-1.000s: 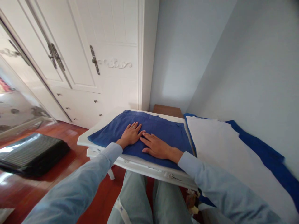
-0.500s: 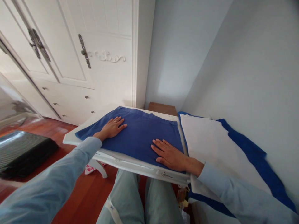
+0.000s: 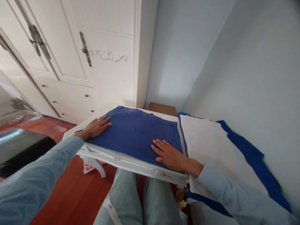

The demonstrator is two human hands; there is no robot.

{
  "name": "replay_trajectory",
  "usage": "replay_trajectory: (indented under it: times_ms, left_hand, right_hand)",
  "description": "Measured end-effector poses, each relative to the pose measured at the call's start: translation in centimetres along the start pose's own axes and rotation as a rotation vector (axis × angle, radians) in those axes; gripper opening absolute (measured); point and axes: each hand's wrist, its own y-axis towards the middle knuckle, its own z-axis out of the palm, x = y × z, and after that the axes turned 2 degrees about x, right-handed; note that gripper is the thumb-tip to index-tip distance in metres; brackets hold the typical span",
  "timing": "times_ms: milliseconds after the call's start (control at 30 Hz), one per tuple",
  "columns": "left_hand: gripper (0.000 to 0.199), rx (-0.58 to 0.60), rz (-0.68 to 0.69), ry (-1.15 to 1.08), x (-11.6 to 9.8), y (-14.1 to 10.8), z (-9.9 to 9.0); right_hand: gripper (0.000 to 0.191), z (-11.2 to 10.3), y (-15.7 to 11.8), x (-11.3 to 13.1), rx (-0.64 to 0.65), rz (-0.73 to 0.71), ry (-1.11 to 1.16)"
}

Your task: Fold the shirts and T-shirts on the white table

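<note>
A blue garment (image 3: 136, 131) with a waistband along its far edge lies flat over the white table (image 3: 131, 165). My left hand (image 3: 97, 126) rests palm down on the garment's left part, fingers spread, a ring on one finger. Near the garment's lower right corner, my right hand (image 3: 167, 153) lies flat with its fingers apart. Neither hand grips anything. Beside the table on the right, white cloth (image 3: 211, 147) lies over a larger blue cloth (image 3: 248, 153), partly under my right forearm.
A white wardrobe (image 3: 110, 75) stands behind the table at left. Behind the table is a brown wooden box (image 3: 162, 109). A dark ribbed case (image 3: 23, 150) sits on the red wooden floor (image 3: 67, 187). A grey-blue wall rises at right.
My left hand has slid left across the garment toward its left edge. My right hand stays in nearly the same place on the cloth.
</note>
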Motion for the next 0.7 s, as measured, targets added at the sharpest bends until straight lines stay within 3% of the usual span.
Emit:
replay_trajectory:
  times_ms: [200, 400, 467, 700]
  left_hand:
    - [0.07, -0.079, -0.003, -0.038, 0.1, 0.0, 0.1]
    - [0.074, -0.17, 0.01, -0.043, -0.8, -0.5, -0.2]
    - [0.074, -0.173, -0.015, -0.029, -1.2, -1.0, -0.6]
    - [0.069, -0.176, -0.075, 0.003, -2.2, -2.2, -1.4]
  right_hand:
    - [0.061, 0.4, -0.1, -0.3, -0.082, -0.002, 0.101]
    - [0.057, 0.5, 0.1, -2.2, -0.427, 0.23, 0.699]
    - [0.058, 0.4, 0.2, -2.8, -0.485, 0.272, 0.819]
    - [0.057, 0.5, 0.1, -3.1, -0.518, 0.278, 0.832]
